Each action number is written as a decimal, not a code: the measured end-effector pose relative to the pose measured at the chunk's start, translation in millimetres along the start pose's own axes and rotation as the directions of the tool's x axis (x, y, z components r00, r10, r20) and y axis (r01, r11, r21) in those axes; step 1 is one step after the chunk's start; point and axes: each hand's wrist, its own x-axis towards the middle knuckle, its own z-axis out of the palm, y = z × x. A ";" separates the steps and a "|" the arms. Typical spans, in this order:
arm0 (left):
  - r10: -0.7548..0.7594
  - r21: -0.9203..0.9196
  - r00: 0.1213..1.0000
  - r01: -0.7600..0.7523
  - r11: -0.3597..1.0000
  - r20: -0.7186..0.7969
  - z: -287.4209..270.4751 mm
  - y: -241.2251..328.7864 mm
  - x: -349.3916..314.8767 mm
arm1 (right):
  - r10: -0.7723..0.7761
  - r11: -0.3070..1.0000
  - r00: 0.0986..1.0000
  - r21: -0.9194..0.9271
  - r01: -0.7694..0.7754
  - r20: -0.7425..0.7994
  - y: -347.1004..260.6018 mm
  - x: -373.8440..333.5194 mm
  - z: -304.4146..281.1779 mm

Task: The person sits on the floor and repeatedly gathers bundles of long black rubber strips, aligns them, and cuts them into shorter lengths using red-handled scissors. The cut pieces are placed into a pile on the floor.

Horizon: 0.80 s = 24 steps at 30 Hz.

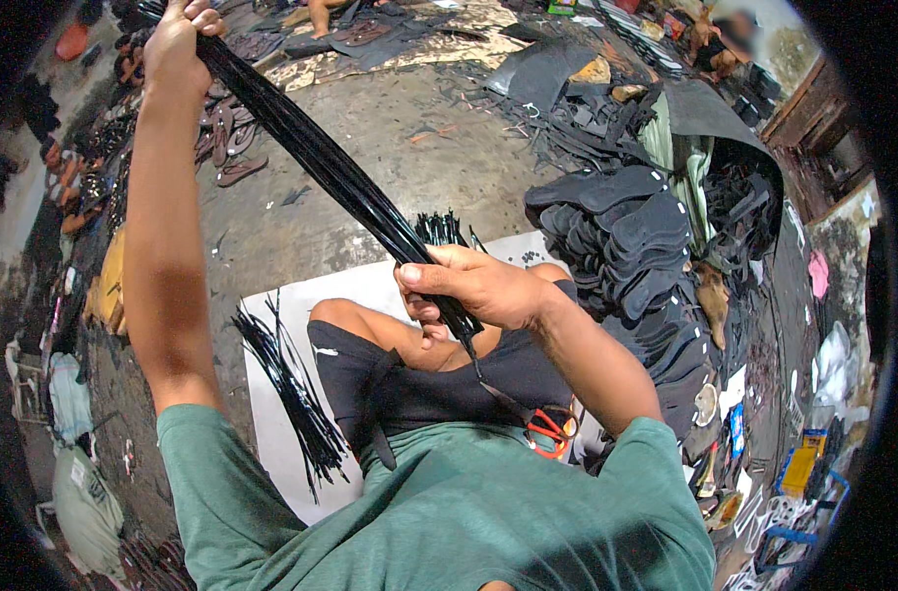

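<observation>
A long bundle of thin, shiny black strips point(311, 150) stretches diagonally from the upper left down to my lap. My left hand point(178, 47), arm raised, is closed around its far end. Near the lower end, my right hand point(483, 286) wraps round the same bundle, and the strip ends poke out below the fist. Scissors with orange-red handles point(549, 429) lie on my lap just below that hand. More black strips point(293, 399) rest loosely on a white sheet point(262, 340) by my left knee. Another bunch of strip ends point(441, 229) shows behind my right hand.
Stacked black shoe soles point(616, 231) fill the floor at my right, beside a curled black sheet point(730, 113). Brown sandals point(237, 169) lie at the far left, and dark scraps point(592, 123) are strewn ahead. Another person point(730, 44) sits at the far right.
</observation>
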 end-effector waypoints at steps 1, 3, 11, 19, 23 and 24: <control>-0.004 0.004 0.999 0.004 1.000 -0.038 7.4 15.3 -11.7 | 0.015 0.999 1.000 -0.040 -0.015 0.013 -0.2 1.7 0.1; -0.015 -0.018 1.000 0.015 1.000 -0.021 6.2 15.6 -14.4 | 0.119 0.987 0.993 -0.105 -0.119 -0.008 -7.5 -3.8 -5.4; -0.419 0.829 0.732 -0.366 0.422 0.537 46.1 -0.7 -171.1 | 0.113 0.071 0.991 -0.995 -0.075 -0.066 -61.3 -24.5 -7.7; -0.647 0.655 0.508 0.195 0.730 0.569 29.9 -88.3 -297.9 | 0.464 -0.278 0.870 -0.960 -0.039 -0.170 -106.1 -17.0 21.1; -0.720 0.602 0.581 0.435 0.669 0.380 19.5 -79.6 -301.0 | -0.740 -0.391 0.664 -0.871 -0.297 0.106 -122.5 -72.8 9.7; -0.697 0.524 0.621 0.485 0.700 0.358 16.6 -85.3 -304.7 | -0.806 -0.199 0.591 -0.927 -0.317 -0.030 -102.3 -75.1 19.5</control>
